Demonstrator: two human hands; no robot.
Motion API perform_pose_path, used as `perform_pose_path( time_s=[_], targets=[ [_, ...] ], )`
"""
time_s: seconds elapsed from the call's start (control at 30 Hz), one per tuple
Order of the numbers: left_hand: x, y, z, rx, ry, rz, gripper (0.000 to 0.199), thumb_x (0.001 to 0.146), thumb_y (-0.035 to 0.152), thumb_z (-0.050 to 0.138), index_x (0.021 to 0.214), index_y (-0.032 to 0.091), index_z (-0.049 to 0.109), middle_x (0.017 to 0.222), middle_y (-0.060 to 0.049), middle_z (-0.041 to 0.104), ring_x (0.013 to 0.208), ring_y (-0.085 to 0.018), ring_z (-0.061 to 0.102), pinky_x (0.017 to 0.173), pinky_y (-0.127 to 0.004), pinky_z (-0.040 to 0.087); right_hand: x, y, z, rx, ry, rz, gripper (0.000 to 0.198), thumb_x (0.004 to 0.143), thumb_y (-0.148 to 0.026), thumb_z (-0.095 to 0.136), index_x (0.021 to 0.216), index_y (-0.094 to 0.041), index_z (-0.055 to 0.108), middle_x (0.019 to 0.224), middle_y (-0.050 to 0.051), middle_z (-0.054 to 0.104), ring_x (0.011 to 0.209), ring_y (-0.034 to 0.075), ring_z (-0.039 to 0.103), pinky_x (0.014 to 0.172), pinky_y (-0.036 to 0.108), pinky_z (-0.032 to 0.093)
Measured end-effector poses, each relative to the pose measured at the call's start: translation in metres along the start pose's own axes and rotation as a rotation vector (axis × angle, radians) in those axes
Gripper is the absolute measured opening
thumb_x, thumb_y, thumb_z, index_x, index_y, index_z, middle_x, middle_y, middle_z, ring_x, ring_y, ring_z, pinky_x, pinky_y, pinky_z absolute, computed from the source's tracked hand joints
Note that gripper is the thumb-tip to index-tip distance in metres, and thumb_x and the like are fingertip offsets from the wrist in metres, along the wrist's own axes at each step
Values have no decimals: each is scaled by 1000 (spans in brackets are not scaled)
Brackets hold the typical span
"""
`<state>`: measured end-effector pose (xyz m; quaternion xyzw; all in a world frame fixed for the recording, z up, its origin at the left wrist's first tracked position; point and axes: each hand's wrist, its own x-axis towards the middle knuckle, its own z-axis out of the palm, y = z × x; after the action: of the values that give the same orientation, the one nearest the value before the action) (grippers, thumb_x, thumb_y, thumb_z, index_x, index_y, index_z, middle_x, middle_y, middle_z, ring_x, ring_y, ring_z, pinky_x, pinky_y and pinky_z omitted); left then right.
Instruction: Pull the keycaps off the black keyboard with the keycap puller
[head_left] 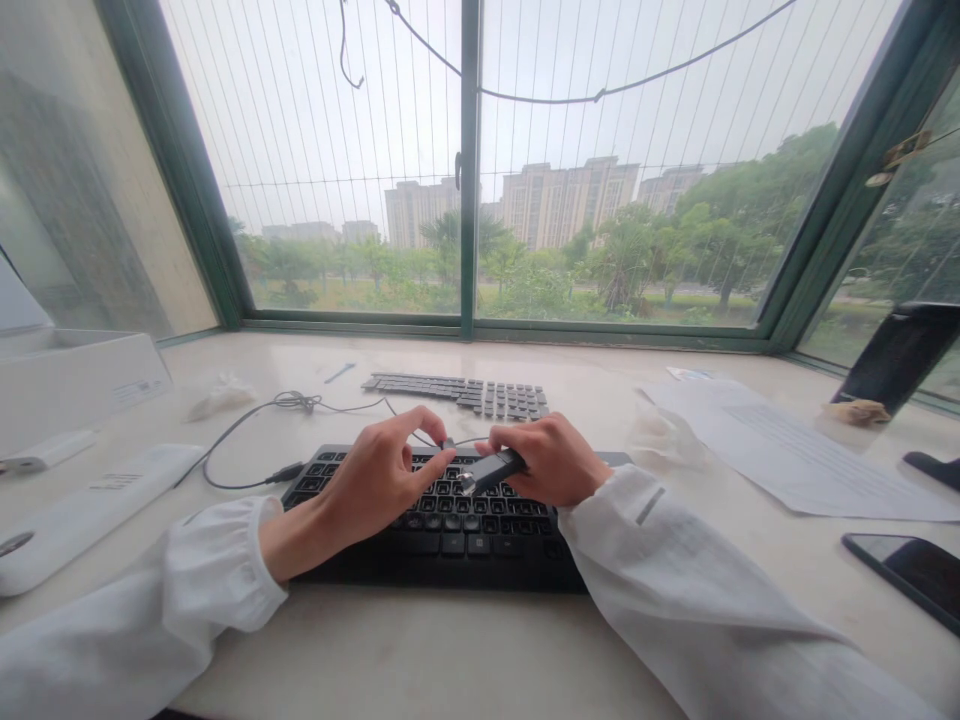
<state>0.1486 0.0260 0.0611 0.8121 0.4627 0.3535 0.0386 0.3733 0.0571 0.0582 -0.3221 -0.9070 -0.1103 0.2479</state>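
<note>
Keyboard (405, 568) sits mid-frame; my left fingers (433, 467) pinch a key (448, 443), right fingers (508, 438) clamp a tool (493, 470); slackening could drop either.

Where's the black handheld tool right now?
In the head view, the black tool is in the right hand, over the keyboard, right of the left hand.

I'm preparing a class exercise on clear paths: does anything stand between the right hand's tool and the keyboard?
Nothing visible stands between the tool in the right hand and the keyboard. The left hand is beside the tool's metal tip, not beneath it, as far as this view shows.
</note>
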Motion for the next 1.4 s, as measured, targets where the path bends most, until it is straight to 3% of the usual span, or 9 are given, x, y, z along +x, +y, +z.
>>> perform_pose_path(
  time_s=[0.1, 0.27, 0.4, 0.6, 0.83, 1.1, 1.4],
  targets=[
    [-1, 0, 0, -10, 3, 8, 21, 83, 37, 58, 91, 18, 58, 65, 5, 59, 41, -5, 42, 43, -18, 33, 0, -2, 0, 8, -41, -8, 12, 80, -28, 52, 81, -21, 62, 58, -2, 61, 50, 10, 50, 51, 24, 25],
    [0, -1, 0, -53, 14, 57, 28, 86, 35, 56, 111, 23, 61, 94, -1, 65, 45, -4, 44, 45, -19, 39, 1, -5, -1, -1, -56, 1, 9, 74, -23, 55, 81, -21, 62, 58, -2, 60, 50, 10, 49, 51, 24, 24],
    [1, -2, 0, -88, 30, 65, 26, 87, 39, 56, 106, 23, 65, 101, -2, 66, 48, -5, 46, 47, -19, 41, 2, -5, 0, 7, -78, 9, 12, 74, -23, 54, 82, -21, 62, 59, -2, 61, 50, 10, 49, 51, 24, 24],
    [0, -3, -1, -112, 88, 64, 31, 80, 47, 63, 92, 19, 65, 92, -2, 67, 48, -5, 46, 47, -19, 42, 0, -4, 1, 0, -93, 8, 12, 72, -22, 54, 81, -21, 62, 58, -2, 60, 50, 10, 48, 51, 24, 25],
    [0, -4, -1, -102, 121, 89, 32, 75, 49, 67, 86, 19, 65, 88, -1, 67, 48, -5, 47, 48, -19, 43, 0, -3, 4, 12, -77, -2, 14, 83, -29, 49, 78, -20, 59, 56, -2, 58, 48, 9, 46, 51, 24, 26],
    [-1, -3, 0, -105, 79, 33, 30, 80, 46, 63, 93, 20, 65, 79, 1, 67, 46, -5, 48, 46, -18, 42, 1, -2, 3, -4, -111, 12, 12, 70, -21, 54, 80, -20, 61, 58, -2, 60, 50, 10, 47, 51, 24, 25],
    [5, -6, 0, -28, 18, -13, 25, 81, 41, 60, 90, 19, 65, 79, 1, 68, 47, -7, 51, 47, -19, 41, 1, -1, 4, 1, -90, 20, 12, 74, -25, 55, 83, -21, 62, 61, -2, 61, 51, 10, 50, 52, 24, 27]
  ],
)
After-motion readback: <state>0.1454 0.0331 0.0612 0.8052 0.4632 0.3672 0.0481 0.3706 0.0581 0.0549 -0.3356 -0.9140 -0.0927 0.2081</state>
